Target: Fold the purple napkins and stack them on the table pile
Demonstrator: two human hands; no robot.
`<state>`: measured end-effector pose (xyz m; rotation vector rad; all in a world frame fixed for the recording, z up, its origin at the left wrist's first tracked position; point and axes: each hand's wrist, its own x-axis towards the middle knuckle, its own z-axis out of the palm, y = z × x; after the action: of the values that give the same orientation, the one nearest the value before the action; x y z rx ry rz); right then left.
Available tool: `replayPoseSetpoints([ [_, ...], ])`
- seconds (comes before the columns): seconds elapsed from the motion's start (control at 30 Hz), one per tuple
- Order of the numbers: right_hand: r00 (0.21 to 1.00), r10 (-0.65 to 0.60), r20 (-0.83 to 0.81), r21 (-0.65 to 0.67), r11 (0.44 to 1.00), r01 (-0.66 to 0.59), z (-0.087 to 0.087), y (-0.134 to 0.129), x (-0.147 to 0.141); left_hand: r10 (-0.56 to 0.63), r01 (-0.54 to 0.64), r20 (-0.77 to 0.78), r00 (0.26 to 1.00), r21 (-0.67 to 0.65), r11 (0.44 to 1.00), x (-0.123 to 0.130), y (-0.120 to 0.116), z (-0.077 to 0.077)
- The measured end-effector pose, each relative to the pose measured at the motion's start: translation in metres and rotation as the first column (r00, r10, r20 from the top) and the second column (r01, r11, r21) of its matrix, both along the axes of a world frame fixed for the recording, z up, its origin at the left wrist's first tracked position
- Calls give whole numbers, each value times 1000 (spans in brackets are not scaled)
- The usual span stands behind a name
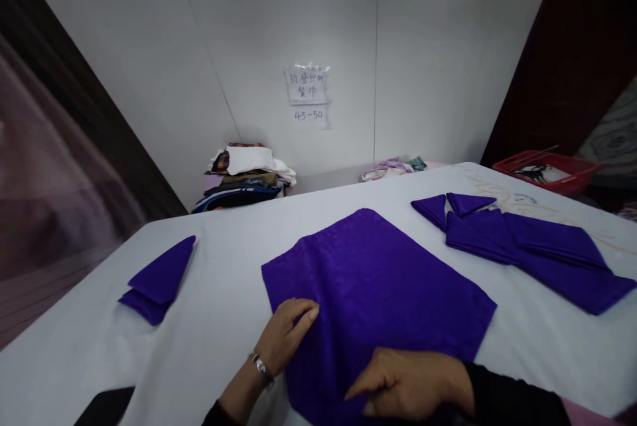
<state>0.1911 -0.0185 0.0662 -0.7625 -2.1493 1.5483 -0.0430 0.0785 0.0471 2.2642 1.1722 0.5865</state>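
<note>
touching purple cloth (388, 273), left hand (285, 334); pinching, right hand (414, 381)

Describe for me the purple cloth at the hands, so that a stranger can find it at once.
On the white-covered table, look between the folded purple piece at left and the folded purple pieces at right. There the left hand and right hand touch the purple cloth. Its neighbours are narrow; this one is by far the broadest.
</note>
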Motion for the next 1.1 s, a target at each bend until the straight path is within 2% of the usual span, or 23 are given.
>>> replayPoseSetpoints([
  [0.07, 1000, -9, 16, -30, 1000, 9, 10, 3, 9, -43, 40, -69, 997, -41, 998, -3, 6, -4],
  [0.13, 1000, -28, 8, -66, 997, 28, 20, 6, 21, -47, 45, -92, 995, -26, 999, -8, 12, -9],
  [0.23, 999, -43, -33, -140, 989, 38, 28, 8, 36, 0, 8, -128, 992, 67, 998, -20, 20, -19],
  [0.4, 998, -38, -57, -229, 973, 24, 32, 7, 46, 39, 2, -194, 980, 207, 978, -41, 32, -36],
  [0.5, 994, -52, -91, -261, 965, 26, 36, 8, 48, 29, 30, -190, 981, 299, 954, -59, 37, -48],
  [0.6, 983, -115, -144, -277, 958, 72, 40, 11, 53, -2, 66, -151, 988, 418, 906, -78, 39, -64],
  [0.7, 970, -173, -172, -290, 950, 118, 42, 12, 59, 14, 54, -133, 991, 492, 869, -89, 38, -76],
  [0.8, 967, -192, -170, -305, 943, 133, 43, 11, 63, 50, 30, -157, 986, 467, 884, -85, 35, -73],
  [1.0, 956, -243, -167, -320, 930, 181, 50, 8, 67, 79, -13, -233, 969, 270, 963, -63, 36, -52],
  [1.1, 951, -258, -169, -323, 926, 193, 52, 6, 70, 95, -41, -225, 970, 235, 971, -61, 42, -57],
])
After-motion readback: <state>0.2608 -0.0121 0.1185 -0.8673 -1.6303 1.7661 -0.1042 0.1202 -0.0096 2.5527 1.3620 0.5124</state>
